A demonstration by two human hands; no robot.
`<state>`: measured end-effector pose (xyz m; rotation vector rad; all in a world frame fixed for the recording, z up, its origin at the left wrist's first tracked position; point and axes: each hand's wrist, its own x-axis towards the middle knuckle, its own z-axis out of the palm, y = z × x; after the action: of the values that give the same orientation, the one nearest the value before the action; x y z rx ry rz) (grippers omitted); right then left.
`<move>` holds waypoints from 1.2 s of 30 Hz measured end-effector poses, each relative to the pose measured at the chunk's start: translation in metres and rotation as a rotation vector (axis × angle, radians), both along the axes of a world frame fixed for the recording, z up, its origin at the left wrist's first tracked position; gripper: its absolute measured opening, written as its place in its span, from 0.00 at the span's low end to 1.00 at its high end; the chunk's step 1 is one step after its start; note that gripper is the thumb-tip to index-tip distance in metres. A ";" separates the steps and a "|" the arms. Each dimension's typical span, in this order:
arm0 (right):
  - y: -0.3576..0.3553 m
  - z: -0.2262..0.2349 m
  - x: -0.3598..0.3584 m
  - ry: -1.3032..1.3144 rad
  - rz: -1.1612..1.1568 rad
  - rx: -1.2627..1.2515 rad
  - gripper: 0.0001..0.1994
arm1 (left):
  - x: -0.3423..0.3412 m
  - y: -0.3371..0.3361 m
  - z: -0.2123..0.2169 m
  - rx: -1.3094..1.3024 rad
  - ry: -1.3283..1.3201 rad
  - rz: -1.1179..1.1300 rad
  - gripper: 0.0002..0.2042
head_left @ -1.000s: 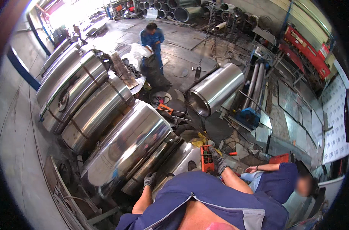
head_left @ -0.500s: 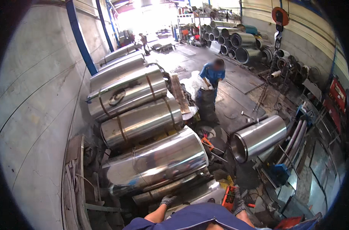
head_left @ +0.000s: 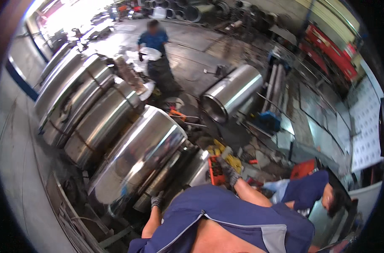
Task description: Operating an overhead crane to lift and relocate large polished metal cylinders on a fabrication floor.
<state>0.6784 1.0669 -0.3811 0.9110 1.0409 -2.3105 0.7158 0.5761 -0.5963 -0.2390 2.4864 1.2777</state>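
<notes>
My left hand (head_left: 157, 199), in a grey knit glove, lies with its fingers out against a narrow shiny sheet-metal roll (head_left: 159, 179), beside a larger metal roll (head_left: 137, 154). My right hand (head_left: 230, 170), gloved too, reaches forward beside an orange-red frame or case (head_left: 217, 169) with dark parts inside. Its fingers are small and partly hidden, so a grip on the case cannot be made out. Something yellow (head_left: 233, 162) lies just beyond that hand. Another metal roll end (head_left: 197, 168) shows between my hands.
Several strapped metal rolls (head_left: 103, 120) line the left wall. A separate roll (head_left: 233, 92) lies ahead, near a blue-ended roller machine (head_left: 270, 120). A co-worker in blue (head_left: 154, 40) stands beyond; another person in navy (head_left: 308, 192) bends close on my right. Metal sheets (head_left: 318, 114) lie at right.
My view has turned right and tilted, shifting the scene leftward. The person in navy has come into view at right. The co-worker in blue now stands straighter beside white material.
</notes>
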 end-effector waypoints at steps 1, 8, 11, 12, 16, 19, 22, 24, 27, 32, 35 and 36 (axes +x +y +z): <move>-0.008 0.009 0.003 0.021 -0.024 0.039 0.23 | 0.001 0.002 0.004 -0.042 -0.100 0.004 0.28; -0.025 0.032 0.043 -0.046 -0.123 0.103 0.22 | -0.003 0.010 0.048 0.026 -0.266 0.039 0.27; -0.018 -0.017 0.055 -0.045 -0.155 0.039 0.22 | -0.008 0.015 0.071 0.042 -0.298 0.143 0.28; -0.021 -0.012 0.055 -0.064 -0.117 0.028 0.22 | -0.006 0.011 0.066 0.054 -0.217 0.185 0.29; -0.039 0.029 0.052 -0.038 -0.089 0.018 0.23 | -0.007 -0.004 0.037 0.170 -0.278 0.236 0.32; -0.049 0.027 0.045 -0.032 -0.127 0.035 0.24 | -0.011 0.001 0.056 0.075 -0.264 0.172 0.31; -0.043 0.013 0.053 -0.066 -0.181 0.090 0.23 | -0.010 0.026 0.119 0.063 -0.393 0.303 0.27; -0.040 -0.001 0.052 -0.066 -0.156 0.141 0.22 | 0.007 0.019 0.089 0.037 -0.348 0.342 0.27; -0.034 -0.006 0.049 -0.066 -0.104 0.123 0.21 | 0.032 0.006 0.052 0.071 -0.391 0.344 0.29; -0.094 0.107 0.029 -0.103 -0.231 0.175 0.21 | 0.054 0.001 0.018 0.066 -0.481 0.342 0.32; -0.065 0.036 0.040 0.288 -0.017 -0.093 0.23 | 0.087 -0.027 0.002 0.107 -0.368 0.442 0.30; -0.050 0.014 0.045 -0.109 -0.137 0.110 0.23 | 0.045 0.017 0.065 0.171 -0.514 0.456 0.28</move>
<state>0.7230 1.0170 -0.3670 1.1711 1.0988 -2.3018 0.7610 0.5927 -0.5310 -0.9981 1.9301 1.3663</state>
